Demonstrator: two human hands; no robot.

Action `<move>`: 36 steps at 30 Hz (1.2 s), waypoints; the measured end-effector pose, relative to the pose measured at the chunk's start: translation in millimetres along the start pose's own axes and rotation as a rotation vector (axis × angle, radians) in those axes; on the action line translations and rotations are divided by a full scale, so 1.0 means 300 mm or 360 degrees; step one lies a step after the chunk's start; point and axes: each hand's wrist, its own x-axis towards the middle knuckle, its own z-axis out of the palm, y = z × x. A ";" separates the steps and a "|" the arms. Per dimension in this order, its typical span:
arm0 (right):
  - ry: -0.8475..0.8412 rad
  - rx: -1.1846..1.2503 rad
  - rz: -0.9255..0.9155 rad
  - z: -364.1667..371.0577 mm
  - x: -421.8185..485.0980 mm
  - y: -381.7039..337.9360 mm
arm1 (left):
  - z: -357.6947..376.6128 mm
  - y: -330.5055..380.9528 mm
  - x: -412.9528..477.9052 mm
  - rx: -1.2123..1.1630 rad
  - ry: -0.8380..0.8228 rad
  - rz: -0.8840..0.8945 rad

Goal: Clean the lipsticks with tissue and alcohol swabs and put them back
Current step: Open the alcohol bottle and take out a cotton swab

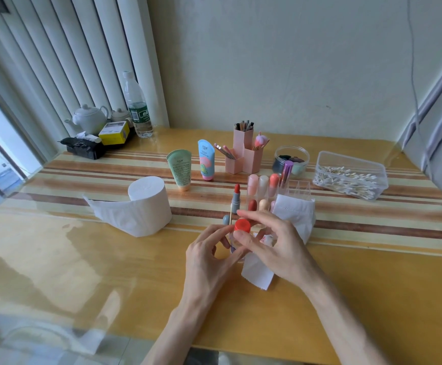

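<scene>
A small clear bottle with a red cap (242, 225) sits between my hands at the table's middle. My left hand (209, 256) holds the bottle's body and also pinches a thin wooden swab stick (231, 213). My right hand (275, 243) has thumb and fingers curled round the red cap. An open red lipstick (236, 197) in a grey tube stands upright just behind, its grey cap (226, 219) beside it. A clear organiser (297, 187) holds several capped lipsticks (263, 184). Used tissue (258, 272) lies under my right hand.
A toilet roll (146, 204) stands left. A clear box of cotton swabs (350, 177) is at right, a folded tissue (295, 209) by the organiser. Two cream tubes (180, 169), a pink brush holder (243, 151), a jar (291, 158), a water bottle (137, 106) and teapot (89, 118) stand behind.
</scene>
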 end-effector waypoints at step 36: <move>0.0577 0.0021 -0.0004 0.120 -0.022 0.028 | 0.006 -0.007 -0.002 0.0017 0.0091 0.0003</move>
